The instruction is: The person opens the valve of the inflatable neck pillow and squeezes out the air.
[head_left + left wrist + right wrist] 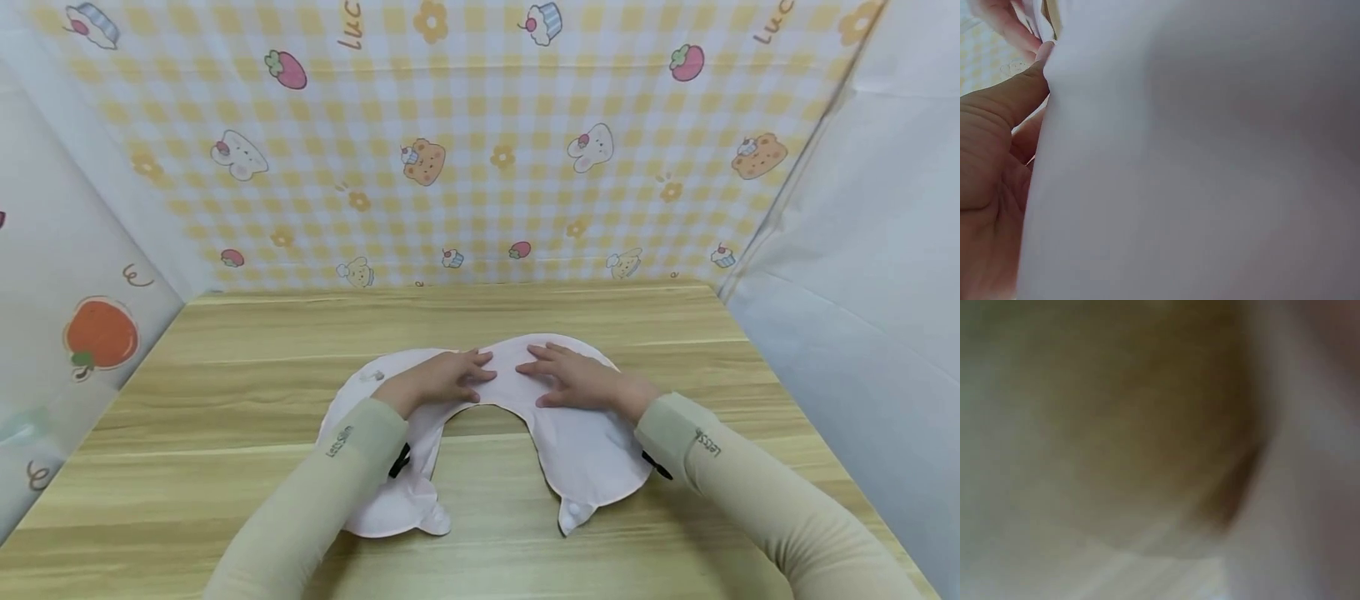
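A pale pinkish-white U-shaped cloth (506, 385), much like a bib, lies spread on the table with its two ends toward me. Each end has a small tab, and a round snap shows on the right one. My left hand (444, 380) rests on the upper left of the curve, fingers spread. On the upper right, my right hand (579, 380) lies palm down with its fingers apart. The left wrist view has the cloth (1179, 162) filling most of it, the thumb touching its edge. Blur in the right wrist view hides the fingers.
The wood-grain table (247, 375) runs back to a yellow checked wall cloth (480, 200) with cartoon prints. White sheets hang at both sides, the left one (82, 250) printed with fruit. Black straps (657, 465) show below the sleeve cuffs.
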The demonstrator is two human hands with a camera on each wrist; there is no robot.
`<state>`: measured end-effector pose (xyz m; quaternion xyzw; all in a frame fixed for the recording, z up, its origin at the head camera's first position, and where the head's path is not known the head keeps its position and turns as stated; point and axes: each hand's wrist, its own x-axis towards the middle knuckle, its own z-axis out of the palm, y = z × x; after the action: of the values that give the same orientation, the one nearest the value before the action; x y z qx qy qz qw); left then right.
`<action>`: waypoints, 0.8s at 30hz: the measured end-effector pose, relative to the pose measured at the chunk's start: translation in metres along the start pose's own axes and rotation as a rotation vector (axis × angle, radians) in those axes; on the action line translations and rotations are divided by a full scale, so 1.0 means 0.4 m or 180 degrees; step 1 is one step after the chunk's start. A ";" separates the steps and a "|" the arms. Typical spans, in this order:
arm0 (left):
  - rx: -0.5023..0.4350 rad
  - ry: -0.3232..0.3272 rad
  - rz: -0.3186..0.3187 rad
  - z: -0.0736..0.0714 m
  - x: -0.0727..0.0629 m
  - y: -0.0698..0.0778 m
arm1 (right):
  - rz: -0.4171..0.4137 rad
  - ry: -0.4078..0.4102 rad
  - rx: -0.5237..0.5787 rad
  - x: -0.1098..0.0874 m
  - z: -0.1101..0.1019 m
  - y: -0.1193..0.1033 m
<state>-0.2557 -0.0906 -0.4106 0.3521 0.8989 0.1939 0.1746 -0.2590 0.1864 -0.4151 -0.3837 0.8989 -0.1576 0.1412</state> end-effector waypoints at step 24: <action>0.0099 -0.0108 -0.0204 -0.020 -0.014 0.017 | 0.0368 -0.0199 0.0213 -0.019 0.009 0.008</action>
<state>-0.2515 -0.0918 -0.3992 0.3290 0.9095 0.1681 0.1904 -0.2546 0.1936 -0.4186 -0.3310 0.9089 -0.1671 0.1908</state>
